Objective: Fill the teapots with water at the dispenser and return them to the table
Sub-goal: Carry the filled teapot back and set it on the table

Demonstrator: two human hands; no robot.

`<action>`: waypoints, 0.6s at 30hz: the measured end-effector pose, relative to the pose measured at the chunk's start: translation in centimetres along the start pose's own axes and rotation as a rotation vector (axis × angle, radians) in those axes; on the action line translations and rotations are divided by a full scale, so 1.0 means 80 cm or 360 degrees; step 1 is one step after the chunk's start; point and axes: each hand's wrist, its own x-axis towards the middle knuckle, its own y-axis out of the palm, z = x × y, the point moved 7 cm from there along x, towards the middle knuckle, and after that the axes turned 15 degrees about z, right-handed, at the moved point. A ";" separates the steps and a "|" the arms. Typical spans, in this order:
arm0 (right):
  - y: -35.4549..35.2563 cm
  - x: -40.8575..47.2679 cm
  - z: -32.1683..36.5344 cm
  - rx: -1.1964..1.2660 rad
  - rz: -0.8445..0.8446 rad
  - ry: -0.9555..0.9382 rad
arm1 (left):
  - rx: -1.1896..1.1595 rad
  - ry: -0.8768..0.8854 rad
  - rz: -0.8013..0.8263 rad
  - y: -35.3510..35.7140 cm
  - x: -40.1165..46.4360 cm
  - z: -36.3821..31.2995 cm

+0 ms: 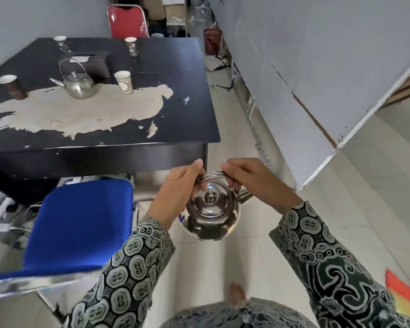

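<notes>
A shiny steel teapot [211, 214] with its lid on hangs in front of me above the tiled floor, spout pointing right. My left hand [175, 192] grips the left end of its arched handle. My right hand [253, 181] grips the right end of the same handle. A second steel teapot [79, 85] stands upright on the black table [175, 114] at the left, handle raised, spout to the left. No water dispenser is in view.
Several paper cups [124, 82] and a dark tissue box [90, 62] stand on the peeling table. A blue chair [81, 223] is at my left, a red chair [128, 21] behind the table. A grey partition wall [317, 55] lines the right, with a red basket [212, 41] on the floor.
</notes>
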 end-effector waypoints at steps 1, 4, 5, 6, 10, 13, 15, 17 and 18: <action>-0.021 0.008 -0.007 -0.0009 0.0010 -0.0002 | -0.0004 0.0003 -0.0001 0.008 0.019 -0.003; -0.095 0.044 -0.032 -0.0049 0.0019 -0.0002 | -0.0029 0.0045 0.0097 0.039 0.091 -0.015; -0.107 0.054 -0.037 -0.0050 0.0000 -0.0004 | -0.0035 0.0065 0.0150 0.045 0.105 -0.019; -0.134 0.069 -0.048 -0.0031 -0.0028 0.0001 | -0.0039 0.0078 0.0202 0.055 0.135 -0.021; -0.217 0.127 -0.085 -0.0133 -0.0118 0.0001 | -0.0130 0.0093 0.0300 0.083 0.235 -0.029; -0.282 0.180 -0.112 -0.0302 -0.0150 -0.0013 | -0.0195 0.0102 0.0259 0.089 0.318 -0.032; -0.325 0.208 -0.131 -0.0283 -0.0216 -0.0011 | -0.0249 0.0081 0.0204 0.085 0.367 -0.034; -0.379 0.238 -0.153 -0.0218 -0.0291 0.0064 | -0.0322 0.0047 0.0163 0.080 0.422 -0.034; -0.392 0.242 -0.163 -0.0178 -0.0308 0.0122 | -0.0349 0.0025 0.0142 0.080 0.434 -0.032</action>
